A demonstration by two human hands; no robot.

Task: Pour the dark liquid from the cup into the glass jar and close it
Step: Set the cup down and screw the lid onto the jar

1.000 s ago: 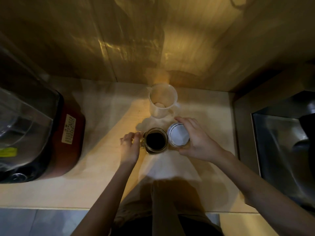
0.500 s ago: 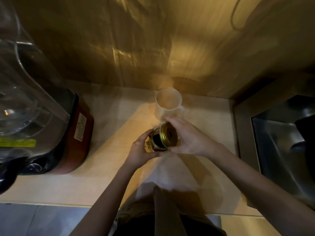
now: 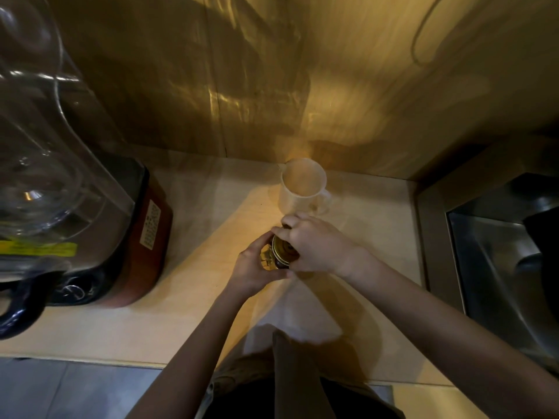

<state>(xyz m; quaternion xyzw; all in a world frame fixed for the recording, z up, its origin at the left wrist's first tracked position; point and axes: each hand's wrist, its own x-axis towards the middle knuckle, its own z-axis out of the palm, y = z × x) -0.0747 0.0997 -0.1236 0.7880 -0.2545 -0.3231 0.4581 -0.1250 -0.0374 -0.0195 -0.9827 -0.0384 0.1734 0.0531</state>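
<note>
The glass jar (image 3: pixel 267 259) stands on the pale wooden counter (image 3: pixel 193 300), holding dark liquid. My left hand (image 3: pixel 252 267) wraps around its left side. A gold metal lid (image 3: pixel 282 251) sits on the jar's mouth, and my right hand (image 3: pixel 314 246) grips that lid from the right and above, covering much of it. Whether the lid sits level I cannot tell. Just behind the hands stands the translucent white cup (image 3: pixel 302 186) with a handle, upright, with no dark liquid visible in it.
A blender with a red base (image 3: pixel 142 237) and clear jug (image 3: pixel 45 164) fills the left side. At the right, a steel sink (image 3: pixel 502 267) drops below the counter. A wooden wall rises close behind the cup.
My right hand picked the lid up from beside the jar, turned it over and brought it onto the jar's mouth. My left hand closed further around the jar. The view shifted closer.
</note>
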